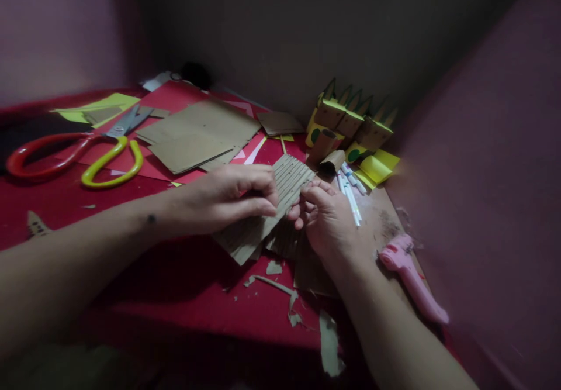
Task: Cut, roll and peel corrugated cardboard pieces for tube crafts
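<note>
A piece of corrugated cardboard (293, 175) with its ridges bared slants between my hands over the red table. My left hand (239, 197) grips it from the left, thumb and bent fingers closed on it. On its right edge, my right hand (326, 214) pinches with curled fingertips. More ridged cardboard (241, 241) lies below, partly covered by my left hand. Torn paper scraps (274, 268) and a curled strip (276, 285) lie on the cloth in front of my hands.
Big scissors (109, 135) with red and yellow handles lie at left beside cardboard sheets (205, 124) and coloured paper. Behind my right hand stand a yellow box-like craft with green points (346, 118) and white sticks (349, 194). A pink glue gun (412, 279) lies at the right edge.
</note>
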Motion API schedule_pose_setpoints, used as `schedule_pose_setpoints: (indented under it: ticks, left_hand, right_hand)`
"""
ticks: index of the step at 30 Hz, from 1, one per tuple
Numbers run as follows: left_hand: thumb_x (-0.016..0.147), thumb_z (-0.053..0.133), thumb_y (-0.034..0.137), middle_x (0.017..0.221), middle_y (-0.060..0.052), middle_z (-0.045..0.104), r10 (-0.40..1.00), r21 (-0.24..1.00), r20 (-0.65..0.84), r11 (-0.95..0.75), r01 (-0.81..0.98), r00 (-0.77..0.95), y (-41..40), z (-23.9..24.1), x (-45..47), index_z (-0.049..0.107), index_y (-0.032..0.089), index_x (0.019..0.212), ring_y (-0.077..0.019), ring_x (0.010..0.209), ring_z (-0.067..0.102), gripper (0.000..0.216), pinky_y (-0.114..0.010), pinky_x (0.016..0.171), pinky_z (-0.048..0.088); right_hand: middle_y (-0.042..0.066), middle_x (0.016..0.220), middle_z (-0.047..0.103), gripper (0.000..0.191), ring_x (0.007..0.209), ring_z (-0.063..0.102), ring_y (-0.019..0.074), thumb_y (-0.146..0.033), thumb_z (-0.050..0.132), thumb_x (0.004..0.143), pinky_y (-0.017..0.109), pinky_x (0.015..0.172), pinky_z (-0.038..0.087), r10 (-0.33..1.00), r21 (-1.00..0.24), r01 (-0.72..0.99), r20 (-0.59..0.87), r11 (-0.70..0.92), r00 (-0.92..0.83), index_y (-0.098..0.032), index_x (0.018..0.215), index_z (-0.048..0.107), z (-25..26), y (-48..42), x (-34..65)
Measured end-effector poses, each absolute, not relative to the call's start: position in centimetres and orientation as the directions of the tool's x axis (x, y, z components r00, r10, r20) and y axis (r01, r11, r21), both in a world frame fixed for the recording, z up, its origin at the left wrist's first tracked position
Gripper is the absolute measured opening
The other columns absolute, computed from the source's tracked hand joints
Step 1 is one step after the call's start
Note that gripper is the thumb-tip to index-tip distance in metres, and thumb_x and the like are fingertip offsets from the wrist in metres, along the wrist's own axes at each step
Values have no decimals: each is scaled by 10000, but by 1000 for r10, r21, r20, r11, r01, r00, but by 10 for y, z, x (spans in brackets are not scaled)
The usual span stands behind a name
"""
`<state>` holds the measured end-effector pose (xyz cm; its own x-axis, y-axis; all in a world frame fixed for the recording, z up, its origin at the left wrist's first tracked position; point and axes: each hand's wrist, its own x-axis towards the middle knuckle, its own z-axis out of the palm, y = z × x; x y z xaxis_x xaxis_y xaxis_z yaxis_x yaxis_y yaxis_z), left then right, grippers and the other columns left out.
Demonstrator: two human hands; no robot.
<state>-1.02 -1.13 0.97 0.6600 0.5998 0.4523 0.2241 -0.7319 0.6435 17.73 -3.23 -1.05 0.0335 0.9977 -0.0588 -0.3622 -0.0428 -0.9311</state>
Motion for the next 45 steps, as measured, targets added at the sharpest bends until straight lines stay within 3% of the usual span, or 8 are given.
schedule_pose_setpoints:
  ticks: [5,9,16,22,28,34,39,45]
  left_hand:
    - [839,617,465,661,3,551,929,869,335,-369,330,155,1,16,-18,614,184,751,-122,587,496,295,-237,523,385]
    - [763,683,441,622,-14,613,918,942,-32,-104,318,396,4,7,-12,659,167,793,-121,484,510,276,-232,429,350]
    - [793,646,367,731,-19,673,914,882,332,-389,266,234,-21,11,3,694,168,784,-145,662,598,205,-215,557,475]
    - [851,592,328,506,49,428,950,944,248,-281,173,190,-22,19,3,541,166,581,-63,446,382,319,-159,389,319]
    - [893,576,296,570,29,582,968,990,138,-135,-28,212,-19,18,2,607,164,698,-81,461,513,237,-163,419,415]
    - [866,616,296,708,-32,711,888,993,2,51,-102,459,-14,11,1,655,149,835,-144,592,662,155,-238,560,546]
    - [887,559,373,726,-57,727,843,998,29,-52,28,538,-18,10,3,651,149,881,-190,646,695,242,-300,611,573]
    - [876,558,371,649,-37,693,907,998,34,-51,30,420,-23,14,4,658,160,821,-181,584,670,240,-277,538,548]
  right_hand:
    - [-38,450,593,137,371,574,106,-173,623,607,147,304,387,997,-934,-355,-51,-30,50,-192,642,492,-10,-31,179]
    - [-52,500,603,142,397,592,110,-203,636,659,164,331,414,996,-933,-359,-1,30,85,-200,710,504,-11,-31,176]
    - [-41,573,608,194,395,546,84,-349,686,758,175,351,416,973,-969,-231,-39,-92,-226,-181,747,589,-16,-43,168]
    - [-46,588,608,166,448,580,96,-255,737,700,179,388,450,980,-953,-296,-11,-71,-201,-183,724,590,-14,-45,169]
    - [-30,511,613,183,426,591,104,-285,718,729,169,377,447,940,-960,-228,-80,-162,-333,-172,677,584,-18,-46,167]
    - [-29,508,622,205,394,584,106,-298,712,741,165,342,433,962,-947,-288,-66,-144,-263,-183,683,552,-16,-45,168]
    - [-53,512,580,273,378,563,98,-434,664,791,170,322,431,980,-936,-331,-52,-115,-192,-192,723,556,-19,-41,167]
    - [-63,522,592,281,393,576,106,-340,791,666,173,325,445,986,-950,-295,-54,-99,-158,-192,767,575,-17,-42,166]
